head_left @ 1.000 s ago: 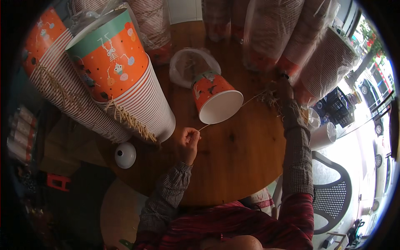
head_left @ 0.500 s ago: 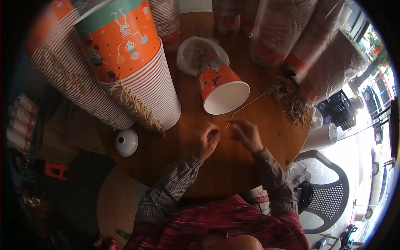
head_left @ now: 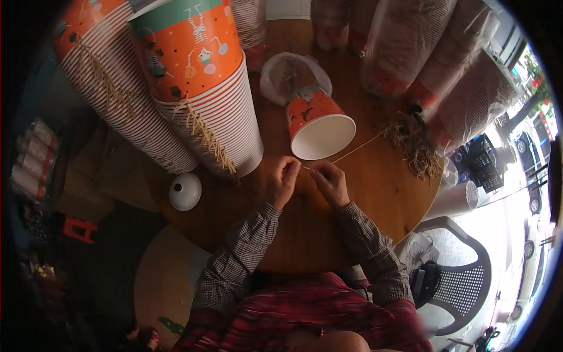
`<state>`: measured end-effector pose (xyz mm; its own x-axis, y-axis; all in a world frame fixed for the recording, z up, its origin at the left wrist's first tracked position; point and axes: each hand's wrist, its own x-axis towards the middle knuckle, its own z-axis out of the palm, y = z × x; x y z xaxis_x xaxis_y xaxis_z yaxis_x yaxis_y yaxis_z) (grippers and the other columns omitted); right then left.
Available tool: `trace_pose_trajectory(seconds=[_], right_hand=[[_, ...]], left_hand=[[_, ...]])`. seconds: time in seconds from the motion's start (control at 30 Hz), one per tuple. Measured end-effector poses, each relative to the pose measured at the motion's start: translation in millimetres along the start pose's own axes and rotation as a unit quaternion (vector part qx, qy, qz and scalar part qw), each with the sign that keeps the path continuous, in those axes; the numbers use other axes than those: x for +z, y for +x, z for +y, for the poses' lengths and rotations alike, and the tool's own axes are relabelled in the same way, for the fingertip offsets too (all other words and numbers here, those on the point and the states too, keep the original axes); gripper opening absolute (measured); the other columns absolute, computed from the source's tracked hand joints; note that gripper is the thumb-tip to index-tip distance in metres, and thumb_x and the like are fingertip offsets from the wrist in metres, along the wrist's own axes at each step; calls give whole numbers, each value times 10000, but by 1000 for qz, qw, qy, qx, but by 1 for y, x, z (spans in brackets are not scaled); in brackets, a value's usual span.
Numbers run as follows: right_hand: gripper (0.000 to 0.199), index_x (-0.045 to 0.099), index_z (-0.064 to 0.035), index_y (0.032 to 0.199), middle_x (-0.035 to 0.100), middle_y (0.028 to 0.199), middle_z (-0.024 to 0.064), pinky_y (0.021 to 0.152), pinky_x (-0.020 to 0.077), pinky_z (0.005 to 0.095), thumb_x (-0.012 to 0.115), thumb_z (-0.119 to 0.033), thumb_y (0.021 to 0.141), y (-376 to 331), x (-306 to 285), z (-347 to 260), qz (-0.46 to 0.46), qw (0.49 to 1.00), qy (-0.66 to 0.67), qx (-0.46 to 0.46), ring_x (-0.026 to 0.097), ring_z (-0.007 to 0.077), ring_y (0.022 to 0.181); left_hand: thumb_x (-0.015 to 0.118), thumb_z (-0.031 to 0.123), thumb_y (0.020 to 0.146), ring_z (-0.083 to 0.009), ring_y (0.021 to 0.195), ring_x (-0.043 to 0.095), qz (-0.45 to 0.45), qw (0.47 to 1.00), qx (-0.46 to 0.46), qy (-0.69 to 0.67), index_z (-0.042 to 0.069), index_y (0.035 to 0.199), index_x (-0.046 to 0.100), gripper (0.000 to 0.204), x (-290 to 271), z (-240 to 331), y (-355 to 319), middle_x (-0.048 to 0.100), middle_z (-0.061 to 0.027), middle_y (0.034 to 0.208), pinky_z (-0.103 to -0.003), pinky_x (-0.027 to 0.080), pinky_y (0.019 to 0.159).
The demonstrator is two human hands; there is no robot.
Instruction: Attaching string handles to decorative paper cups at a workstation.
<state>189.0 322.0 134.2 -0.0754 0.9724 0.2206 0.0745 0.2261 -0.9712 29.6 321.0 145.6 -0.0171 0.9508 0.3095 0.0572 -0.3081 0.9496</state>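
Note:
My left hand and my right hand are close together over the table, each in a pinch. A thin pale string runs from the right-hand fingers back to a tangled bundle of strings; a short piece of it spans the gap to the left fingertips. Just beyond my hands an orange paper bucket lies on its side, its white open mouth toward me. To the left, a tall leaning stack of nested paper buckets has a row of knotted string down its side.
The round wooden table holds another bucket stack at far left and plastic-wrapped stacks at far right. A clear plastic bag lies behind the bucket. A white domed lid sits near the left edge. A grey chair stands at right.
My right hand has moved left toward my left hand, and the string between it and the bundle is now straighter. Both hands now pinch the string. The whole view has shifted slightly.

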Motion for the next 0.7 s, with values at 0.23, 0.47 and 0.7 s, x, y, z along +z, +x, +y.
trace_pose_trajectory(seconds=[0.23, 0.47, 0.7], right_hand=[[87, 623, -15, 890, 567, 710, -32, 552, 419, 201, 638, -98, 867, -7, -7, 8, -1, 1000, -5, -9, 500, 32, 626], [210, 616, 5, 970, 647, 820, 93, 685, 487, 280, 637, -159, 840, -8, -3, 8, -29, 997, -50, 45, 602, 134, 757], [146, 618, -9, 878, 566, 632, -6, 528, 414, 226, 666, -136, 827, -9, -2, -4, 8, 995, -98, 5, 498, 44, 584]], left_hand=[[397, 499, 973, -121, 620, 500, -49, 993, -50, 91, 0, 846, 577, 545, 8, -8, 0, 526, -54, 669, -288, 405, 570], [519, 333, 956, -148, 564, 504, -92, 992, -16, 81, 16, 786, 559, 362, 0, -37, 2, 533, -88, 633, -295, 395, 530], [544, 244, 945, -194, 675, 574, -80, 992, 20, 95, 25, 882, 561, 228, 3, -36, -2, 593, -90, 763, -303, 457, 614]])
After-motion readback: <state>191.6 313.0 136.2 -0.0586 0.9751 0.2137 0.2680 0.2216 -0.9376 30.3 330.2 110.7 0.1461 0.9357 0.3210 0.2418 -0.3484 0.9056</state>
